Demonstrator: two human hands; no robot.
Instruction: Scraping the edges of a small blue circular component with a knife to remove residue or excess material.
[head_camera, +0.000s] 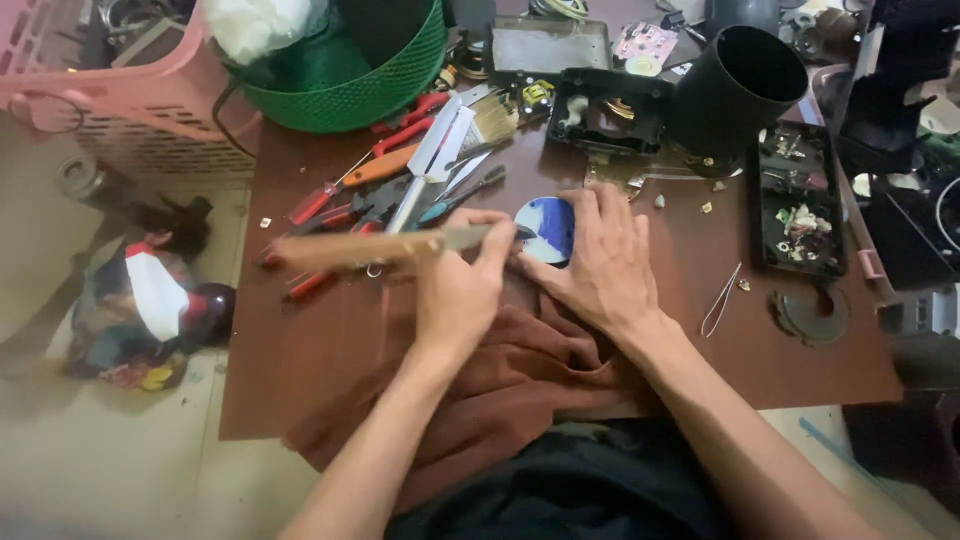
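Note:
My left hand (462, 285) grips a long tool (380, 247) with a wooden handle that sticks out to the left; its metal tip points at a round blue and white part (547, 228) on the brown table (300, 340). The tool is blurred. My right hand (600, 260) lies flat over the right side of that round part and holds it down. A brown cloth (510, 380) lies under both wrists and hangs over the table's near edge.
Pliers, screwdrivers and a brush (410, 170) are heaped behind my left hand. A green basket (350, 70) and pink crate (110, 90) stand far left. A black tube (735, 85), black trays of small parts (800, 200) and tweezers (722, 300) lie right.

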